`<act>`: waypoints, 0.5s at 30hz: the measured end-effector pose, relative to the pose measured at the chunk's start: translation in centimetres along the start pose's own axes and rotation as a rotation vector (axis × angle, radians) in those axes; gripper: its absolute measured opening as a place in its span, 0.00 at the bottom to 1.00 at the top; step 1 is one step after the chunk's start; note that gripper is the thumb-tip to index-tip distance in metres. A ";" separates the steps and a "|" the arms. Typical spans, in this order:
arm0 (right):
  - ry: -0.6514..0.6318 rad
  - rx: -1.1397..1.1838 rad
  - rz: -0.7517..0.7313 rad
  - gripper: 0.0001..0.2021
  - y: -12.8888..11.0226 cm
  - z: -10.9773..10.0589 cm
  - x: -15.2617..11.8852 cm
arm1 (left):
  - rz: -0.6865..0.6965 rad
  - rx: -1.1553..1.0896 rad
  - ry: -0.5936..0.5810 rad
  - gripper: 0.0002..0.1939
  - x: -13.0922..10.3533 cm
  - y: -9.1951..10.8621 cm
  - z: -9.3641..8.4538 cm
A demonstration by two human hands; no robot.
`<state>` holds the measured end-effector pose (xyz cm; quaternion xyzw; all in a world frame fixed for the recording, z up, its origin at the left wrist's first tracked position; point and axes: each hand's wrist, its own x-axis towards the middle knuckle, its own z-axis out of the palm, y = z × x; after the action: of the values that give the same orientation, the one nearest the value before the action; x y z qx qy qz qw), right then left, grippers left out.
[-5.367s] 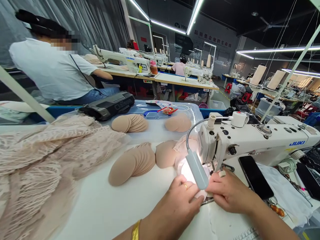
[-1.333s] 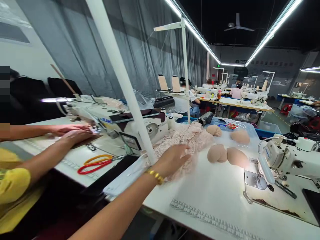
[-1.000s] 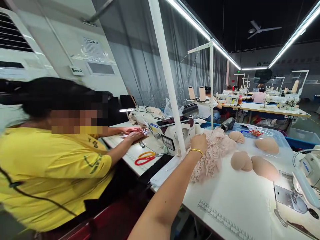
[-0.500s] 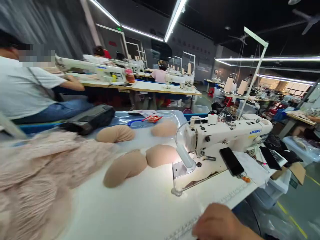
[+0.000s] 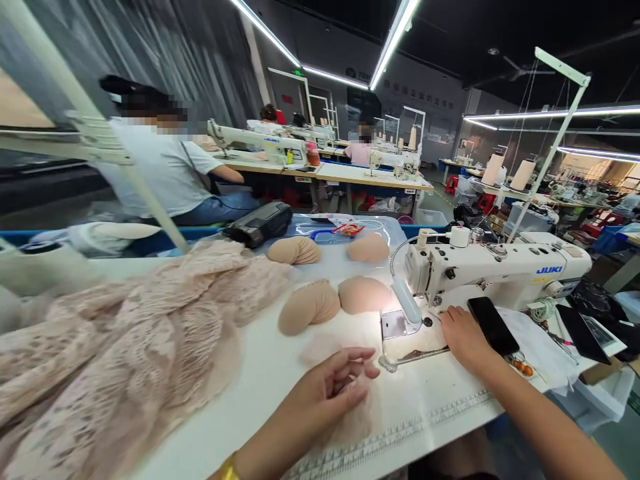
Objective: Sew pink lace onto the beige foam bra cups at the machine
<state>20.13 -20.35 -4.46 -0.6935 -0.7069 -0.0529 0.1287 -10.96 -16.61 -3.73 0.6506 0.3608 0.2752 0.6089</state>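
My left hand (image 5: 333, 387) is over the front of the white table, fingers curled and thumb brought in on a thin sheer pale pink fabric piece (image 5: 357, 417), blurred by motion. On the bed of the white sewing machine (image 5: 500, 267), my right hand (image 5: 463, 333) has its fingers bent down together near the presser area, beside a black phone (image 5: 493, 325). Whatever lies under those fingertips is hidden. Beige oval pads lie left of the needle: a fanned stack (image 5: 307, 308), another pile (image 5: 365, 295) touching it, and two more groups behind.
A heap of pale pink lace fabric (image 5: 165, 333) covers the table's left. A black case (image 5: 260, 223) and a clear plastic sheet (image 5: 395, 230) are at the back. Orange beads (image 5: 523, 367) lie by the phone. A co-worker (image 5: 160, 160) sits beyond, at the left.
The view has swung left. My left hand has come into view with the sheer fabric, and my right hand has moved from the table's front edge onto the machine bed.
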 end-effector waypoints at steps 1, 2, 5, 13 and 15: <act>-0.007 0.008 -0.009 0.10 -0.6 -0.1 -0.5 | -0.009 -0.002 -0.014 0.32 0.0 0.0 0.3; -0.012 0.030 -0.023 0.11 -1.3 -0.3 -1.3 | -0.018 -0.010 -0.027 0.34 0.0 0.2 0.4; -0.016 0.199 -0.134 0.07 -3.7 -1.2 -3.7 | -0.053 -0.074 -0.088 0.36 -0.3 1.0 0.2; 0.357 -0.019 -0.420 0.08 -9.6 0.0 -3.7 | -0.036 -0.123 -0.132 0.41 0.2 0.8 1.3; 0.363 -0.043 -0.438 0.08 -10.2 0.3 -3.4 | -0.041 -0.079 -0.144 0.43 0.0 0.8 1.4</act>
<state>9.95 -23.93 -4.56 -0.5062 -0.8039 -0.2179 0.2239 -9.77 -17.46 -3.07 0.6367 0.3183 0.2293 0.6639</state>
